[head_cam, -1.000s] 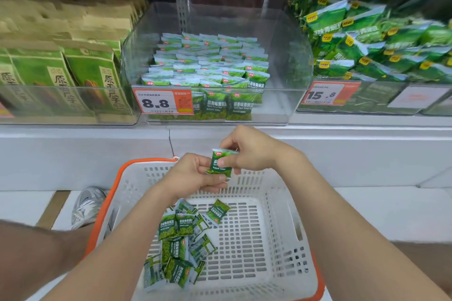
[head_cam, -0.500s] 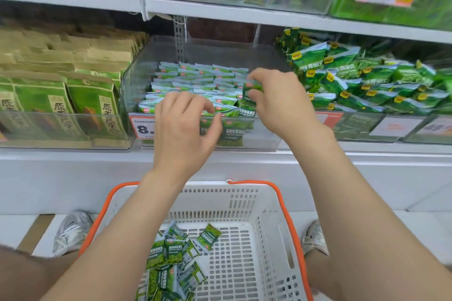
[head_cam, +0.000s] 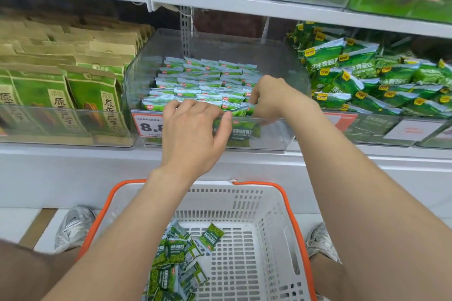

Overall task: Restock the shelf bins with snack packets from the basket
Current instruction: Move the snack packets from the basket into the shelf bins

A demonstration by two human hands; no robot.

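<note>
A clear shelf bin in the middle holds rows of small green snack packets. My right hand reaches over the bin's front wall and pinches one green snack packet at the right end of the front row. My left hand lies over the front rim, its bent fingers resting on the front row and its thumb beside that packet. Below, a white basket with an orange rim holds several loose packets in its left half.
An orange 8.8 price tag hangs on the bin's front. Tall kraft-and-green bags fill the left bin and bigger green pea bags the right. An upper shelf overhangs. Two shoes flank the basket.
Both hands rose from the basket to the bin. The right hand brought the packet down from the bin's middle to its front row, and the left hand settled on the front rim.
</note>
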